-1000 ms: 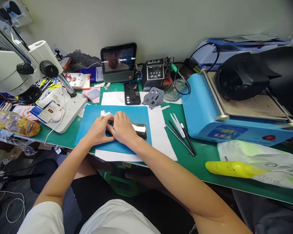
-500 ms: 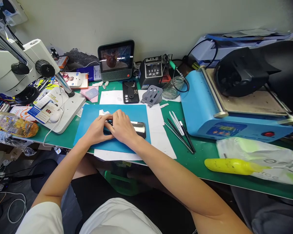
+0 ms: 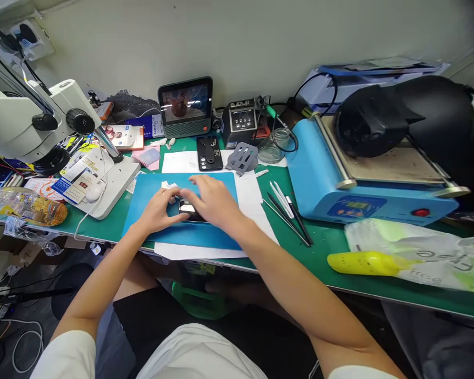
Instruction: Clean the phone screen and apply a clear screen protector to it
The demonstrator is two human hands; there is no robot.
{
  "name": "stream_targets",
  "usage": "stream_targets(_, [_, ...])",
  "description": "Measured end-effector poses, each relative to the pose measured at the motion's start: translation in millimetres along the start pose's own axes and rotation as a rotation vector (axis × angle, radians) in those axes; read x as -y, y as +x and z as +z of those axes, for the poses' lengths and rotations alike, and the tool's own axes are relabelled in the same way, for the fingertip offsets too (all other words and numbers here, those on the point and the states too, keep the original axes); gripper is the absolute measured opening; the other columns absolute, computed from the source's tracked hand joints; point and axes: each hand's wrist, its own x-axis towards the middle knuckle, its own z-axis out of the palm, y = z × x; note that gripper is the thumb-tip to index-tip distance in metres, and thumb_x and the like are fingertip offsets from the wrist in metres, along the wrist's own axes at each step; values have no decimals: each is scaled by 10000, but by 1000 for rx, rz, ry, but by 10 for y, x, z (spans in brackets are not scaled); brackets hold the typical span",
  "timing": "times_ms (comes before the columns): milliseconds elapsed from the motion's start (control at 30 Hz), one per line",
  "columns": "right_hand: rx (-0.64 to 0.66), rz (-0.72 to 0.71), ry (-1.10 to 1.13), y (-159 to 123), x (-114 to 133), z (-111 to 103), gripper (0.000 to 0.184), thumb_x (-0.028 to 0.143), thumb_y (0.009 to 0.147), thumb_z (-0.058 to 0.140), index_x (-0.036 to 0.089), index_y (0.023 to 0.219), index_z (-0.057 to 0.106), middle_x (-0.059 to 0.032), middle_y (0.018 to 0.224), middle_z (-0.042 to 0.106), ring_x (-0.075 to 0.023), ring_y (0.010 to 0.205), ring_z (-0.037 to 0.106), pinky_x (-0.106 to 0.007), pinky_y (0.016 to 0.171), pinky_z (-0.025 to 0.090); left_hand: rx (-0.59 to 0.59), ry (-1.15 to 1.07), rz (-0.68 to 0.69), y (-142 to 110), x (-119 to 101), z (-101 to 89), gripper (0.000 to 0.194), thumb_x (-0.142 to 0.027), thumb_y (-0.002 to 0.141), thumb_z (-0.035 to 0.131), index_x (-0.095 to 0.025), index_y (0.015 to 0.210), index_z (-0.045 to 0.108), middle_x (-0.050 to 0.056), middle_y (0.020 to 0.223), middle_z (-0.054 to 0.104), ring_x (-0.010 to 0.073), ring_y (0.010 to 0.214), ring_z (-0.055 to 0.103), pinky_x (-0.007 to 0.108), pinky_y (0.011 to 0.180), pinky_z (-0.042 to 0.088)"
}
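A phone (image 3: 187,206) with a bright, pale patch on its upper face lies on the blue mat (image 3: 205,238). My left hand (image 3: 158,209) holds its left end, thumb along the near edge and fingers at the far corner. Over the phone's right part is my right hand (image 3: 217,202), fingers stretched and thumb apart; it covers that part, and contact cannot be made out. A crumpled white scrap (image 3: 169,185) lies beyond my left fingers.
Tweezers and pen-like tools (image 3: 288,210) lie right of the mat. Behind it are a dark phone case (image 3: 210,153), a grey stand (image 3: 243,158) and a glass jar (image 3: 274,150). A microscope (image 3: 79,121) stands left, a blue heating machine (image 3: 312,179) right.
My right hand has lifted and moved right, its fingers spreading away from my left hand. The phone's left part now shows between the hands, while its right end is covered. The view has shifted slightly.
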Motion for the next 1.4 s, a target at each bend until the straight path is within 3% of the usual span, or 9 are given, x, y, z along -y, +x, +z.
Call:
stream_targets(133, [-85, 90, 198, -96, -352, -464, 627, 730, 1032, 356, 213, 1162, 686, -120, 1160, 758, -289, 1064, 699, -405, 882, 530, 69, 48, -65, 199, -66, -106, 419, -572, 1000, 562, -218, 1208, 647, 68, 1081, 745, 268, 1025, 657, 425, 939, 517])
stream_targets(233, [-151, 125, 175, -206, -620, -616, 646, 767, 1007, 364, 227, 1112, 703, -124, 1162, 760, -302, 1074, 700, -435, 891, 543, 94, 106, -81, 410, -88, -154, 444, -554, 1075, 380, -225, 1084, 679, 47, 945, 751, 258, 920, 671, 410, 891, 503])
stream_targets(500, [-306, 27, 122, -370, -943, -425, 552, 680, 1035, 403, 224, 1185, 676, -152, 1204, 730, -311, 1172, 669, -525, 1010, 539, -8, 211, -144, 518, 165, -298, 401, -444, 1053, 406, -192, 1266, 634, 121, 1264, 695, 295, 1143, 622, 465, 1024, 479])
stream_targets(633, [-319, 2, 131, -378, -921, -384, 485, 626, 1045, 430, 230, 1172, 680, -145, 1189, 729, -307, 1158, 668, -514, 977, 559, 26, 258, -143, 360, 285, -298, 259, -428, 936, 626, -204, 1047, 693, 99, 1089, 685, 305, 1074, 612, 461, 959, 507])
stream_targets(800, [-323, -12, 122, -377, -902, -380, 448, 594, 1048, 444, 226, 1126, 687, -139, 1144, 737, -304, 1123, 672, -509, 967, 554, -51, 291, -147, 270, 172, -262, 145, -303, 991, 576, -213, 900, 643, 68, 941, 628, 272, 979, 600, 440, 902, 513])
stream_targets(933, [-295, 12, 128, -378, -884, -381, 392, 549, 1046, 460, 235, 1106, 687, -130, 1138, 736, -303, 1117, 668, -503, 958, 549, -156, 329, -23, 159, -161, -112, 165, -303, 1037, 548, -223, 1003, 688, 88, 1053, 676, 277, 1052, 609, 445, 918, 531])
stream_targets(1067, [-300, 8, 131, -376, -860, -385, 367, 529, 1041, 474, 232, 1076, 687, -126, 1116, 736, -301, 1112, 667, -503, 971, 538, 71, 369, 244, 9, -476, 234, 284, -277, 1088, 453, -215, 1164, 719, 118, 1262, 714, 287, 1187, 646, 473, 1011, 550])
stream_targets(1233, [-310, -10, 130, -366, -847, -392, 386, 544, 1055, 446, 241, 1058, 685, -124, 1110, 743, -293, 1112, 669, -492, 1005, 519, 137, 425, 241, -18, -684, 520, 544, -522, 1085, 460, -177, 1497, 547, 187, 1659, 427, 385, 1571, 357, 582, 1250, 366])
stream_targets(1400, [-301, -22, 125, -369, -853, -369, 449, 595, 1053, 421, 236, 1047, 690, -130, 1116, 738, -302, 1127, 658, -508, 1045, 491, 202, 434, 250, 125, -867, 634, 584, -561, 1084, 430, -190, 1523, 529, 196, 1678, 391, 394, 1583, 333, 592, 1267, 322])
